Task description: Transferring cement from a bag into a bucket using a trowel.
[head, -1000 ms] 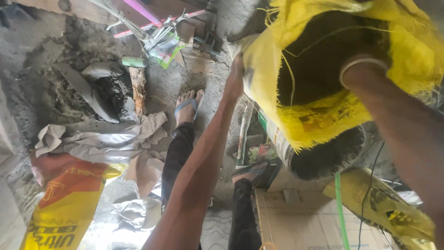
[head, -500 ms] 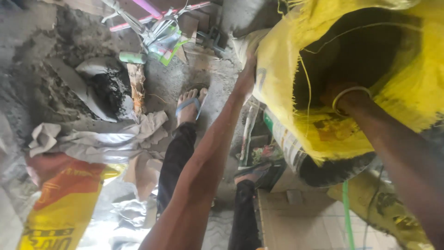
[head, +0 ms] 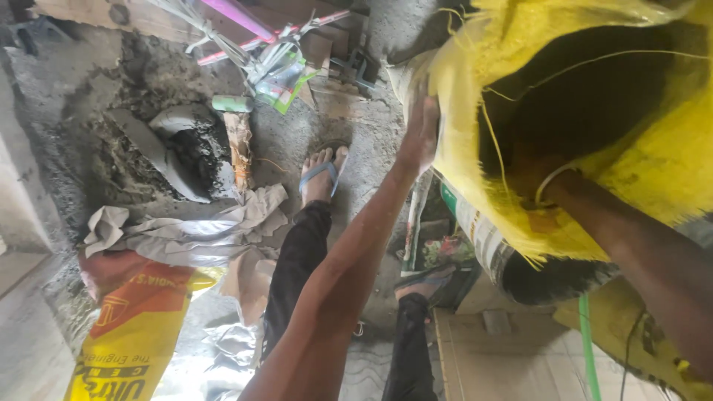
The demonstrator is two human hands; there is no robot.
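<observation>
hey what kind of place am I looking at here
Probably a building site or a masonry work area. A heap of wet grey mortar lies on the rough ground, beside empty cement bags, while the left hand steadies a yellow woven sack.

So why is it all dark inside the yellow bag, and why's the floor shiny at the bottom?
Head view: the yellow sack blocks the light, so its inside is in shadow and hides the right hand; the crumpled plastic sheet on the floor reflects bright glare; the left hand looks slightly blurred.
</observation>
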